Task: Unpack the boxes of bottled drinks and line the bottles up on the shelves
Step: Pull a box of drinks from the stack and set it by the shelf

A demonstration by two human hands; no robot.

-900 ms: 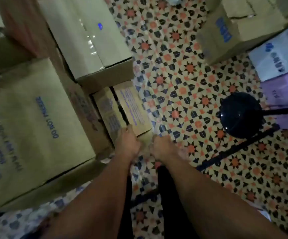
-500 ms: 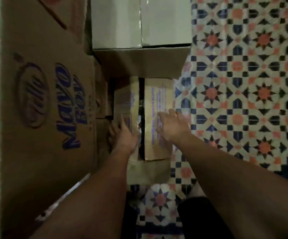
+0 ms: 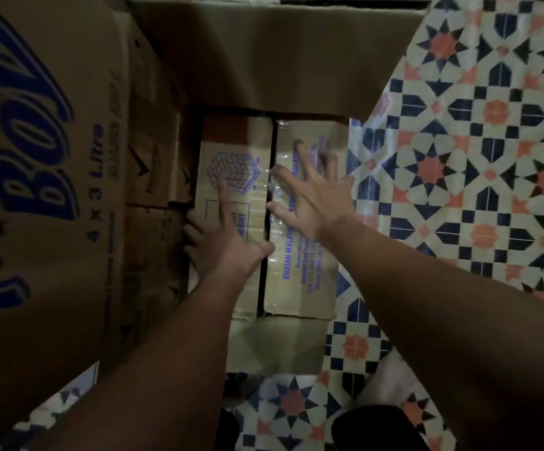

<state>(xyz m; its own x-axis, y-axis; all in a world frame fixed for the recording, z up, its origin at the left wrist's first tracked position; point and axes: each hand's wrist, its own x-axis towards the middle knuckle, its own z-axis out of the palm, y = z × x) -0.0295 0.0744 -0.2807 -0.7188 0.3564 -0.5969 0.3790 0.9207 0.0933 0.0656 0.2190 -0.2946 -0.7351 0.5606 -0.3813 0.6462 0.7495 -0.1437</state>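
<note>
A low cardboard box (image 3: pixel 303 281) with blue print stands on the patterned floor, its two top flaps parted by a dark gap down the middle, with clear tape along the seam. My left hand (image 3: pixel 220 237) lies on the left flap with fingers spread and the forefinger pointing away from me. My right hand (image 3: pixel 313 193) is spread flat over the right flap, thumb at the gap. Neither hand grips anything. No bottles or shelves show.
A tall brown carton (image 3: pixel 46 177) with large blue lettering stands close on the left. Smaller cartons (image 3: pixel 151 164) sit between it and the low box. Another carton (image 3: pixel 280 56) overhangs the far end. Star-patterned tiles (image 3: pixel 478 177) stretch to the right.
The camera has come much closer to the low box. Both hands have slid further along its flaps, and the fingers have spread wide.
</note>
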